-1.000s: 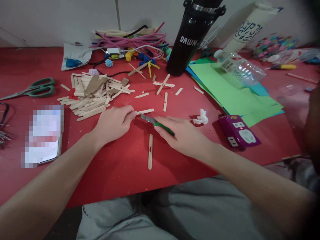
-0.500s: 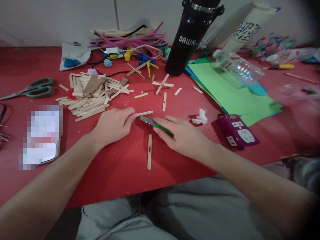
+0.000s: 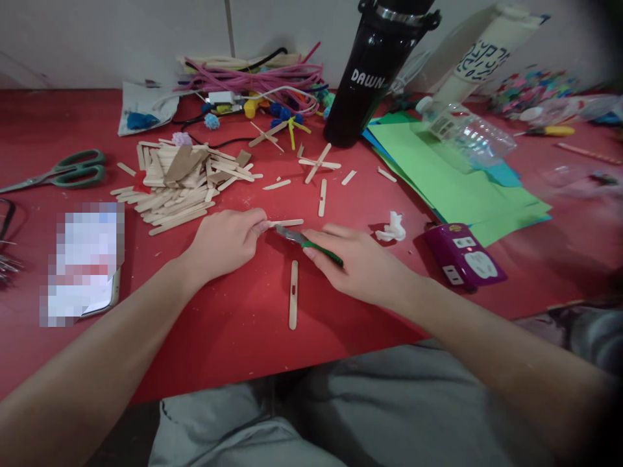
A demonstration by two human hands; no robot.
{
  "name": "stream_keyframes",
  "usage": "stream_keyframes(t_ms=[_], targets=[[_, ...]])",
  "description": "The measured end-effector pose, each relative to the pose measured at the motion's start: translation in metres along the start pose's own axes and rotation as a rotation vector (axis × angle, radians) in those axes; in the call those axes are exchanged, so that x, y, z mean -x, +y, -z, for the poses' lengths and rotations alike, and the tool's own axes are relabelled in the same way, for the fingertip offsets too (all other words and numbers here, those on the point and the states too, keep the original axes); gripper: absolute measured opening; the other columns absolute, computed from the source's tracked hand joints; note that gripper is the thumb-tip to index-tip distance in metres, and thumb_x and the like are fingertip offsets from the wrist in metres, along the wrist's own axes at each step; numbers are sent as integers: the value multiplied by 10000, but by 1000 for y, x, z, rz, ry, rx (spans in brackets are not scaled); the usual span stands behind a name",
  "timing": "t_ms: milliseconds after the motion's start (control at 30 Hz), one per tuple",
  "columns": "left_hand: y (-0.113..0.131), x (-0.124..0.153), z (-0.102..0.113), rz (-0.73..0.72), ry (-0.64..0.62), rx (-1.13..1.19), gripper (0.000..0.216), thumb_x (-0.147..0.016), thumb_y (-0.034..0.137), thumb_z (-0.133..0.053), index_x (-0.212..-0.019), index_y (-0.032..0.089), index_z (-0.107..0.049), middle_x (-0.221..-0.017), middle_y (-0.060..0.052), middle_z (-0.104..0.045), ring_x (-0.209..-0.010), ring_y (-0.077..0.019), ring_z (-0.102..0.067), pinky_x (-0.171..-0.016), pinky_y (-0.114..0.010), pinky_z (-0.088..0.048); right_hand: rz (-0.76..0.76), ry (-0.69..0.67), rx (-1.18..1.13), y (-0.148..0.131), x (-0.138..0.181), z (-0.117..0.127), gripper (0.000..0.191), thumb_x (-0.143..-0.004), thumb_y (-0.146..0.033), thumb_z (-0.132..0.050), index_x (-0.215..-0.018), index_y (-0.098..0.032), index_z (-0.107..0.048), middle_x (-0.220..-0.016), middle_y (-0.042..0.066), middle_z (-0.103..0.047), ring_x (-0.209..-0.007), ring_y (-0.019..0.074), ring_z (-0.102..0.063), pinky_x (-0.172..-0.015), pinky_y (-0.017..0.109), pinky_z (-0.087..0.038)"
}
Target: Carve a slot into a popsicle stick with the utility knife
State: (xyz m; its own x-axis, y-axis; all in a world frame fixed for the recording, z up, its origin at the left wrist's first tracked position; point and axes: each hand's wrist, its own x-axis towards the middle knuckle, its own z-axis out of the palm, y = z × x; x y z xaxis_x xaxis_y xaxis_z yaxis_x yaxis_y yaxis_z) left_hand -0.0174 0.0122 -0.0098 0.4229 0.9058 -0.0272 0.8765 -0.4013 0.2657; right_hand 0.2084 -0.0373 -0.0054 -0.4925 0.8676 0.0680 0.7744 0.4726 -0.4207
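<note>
The free end of the wooden stick (image 3: 292, 222) had dipped slightly toward the near edge of the red table (image 3: 219, 350) since the previous view, leaving the stick more level. The left hand (image 3: 231, 240) pinched its other end between thumb and fingers, above the middle of the tabletop. The right hand (image 3: 353, 263) was closed around the green handle of the craft knife (image 3: 314, 246), whose blade tip pointed at the stick just beside the left fingertips; whether it touched could not be told.

Nearer the front edge, below the blade, lay a slotted stick (image 3: 293, 295). Beyond the hands were a short notched stick (image 3: 322, 198) and crossed sticks (image 3: 318, 163), with a heap of sticks (image 3: 175, 181) farther left. Scissors (image 3: 80, 172) and a phone (image 3: 87, 263) lay toward the left edge, the phone near the left forearm. A crumpled tissue (image 3: 392, 228) and a purple power adapter (image 3: 464, 256) sat to the right. Toward the far edge, a black bottle (image 3: 372, 78) stood between the bundled pink strands (image 3: 253, 79) and the green paper (image 3: 452, 175), blocking part of the view behind it.

The slotted stick and heap had stayed put, while a dark shape seen a second earlier by the right edge had gone
</note>
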Motion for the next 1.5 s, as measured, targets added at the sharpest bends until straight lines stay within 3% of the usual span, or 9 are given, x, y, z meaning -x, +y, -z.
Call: stream_keyframes(t_ms=[433, 1333, 1500], targets=[[1, -6, 10, 58, -136, 130, 346, -887, 438, -375, -721, 220, -586, -733, -11, -635, -688, -170, -527, -604, -304, -289, 88, -39, -69, 3, 0, 9, 356, -966, -238, -429, -1259, -170, -621, -990, 97, -703, -875, 208, -644, -777, 324, -474], [1, -2, 11, 19, -111, 110, 358, -901, 442, -395, -822, 238, -678, -727, -9, -673, -699, -168, -572, -605, -290, -326, 26, -47, -127, 0, 0, 14, 374, -942, -243, -472, -1274, -202, -638, -1041, 79, -741, -886, 222, -680, -776, 340, -495], [2, -2, 12, 9, -119, 107, 367, -900, 451, -390, -821, 239, -680, -716, -13, -665, -689, -170, -565, -604, -294, -312, 14, -33, -101, -5, 2, 18, 387, -939, -230, -473, -1294, -270, -623, -1032, 38, -746, -859, 205, -680, -734, 311, -482]])
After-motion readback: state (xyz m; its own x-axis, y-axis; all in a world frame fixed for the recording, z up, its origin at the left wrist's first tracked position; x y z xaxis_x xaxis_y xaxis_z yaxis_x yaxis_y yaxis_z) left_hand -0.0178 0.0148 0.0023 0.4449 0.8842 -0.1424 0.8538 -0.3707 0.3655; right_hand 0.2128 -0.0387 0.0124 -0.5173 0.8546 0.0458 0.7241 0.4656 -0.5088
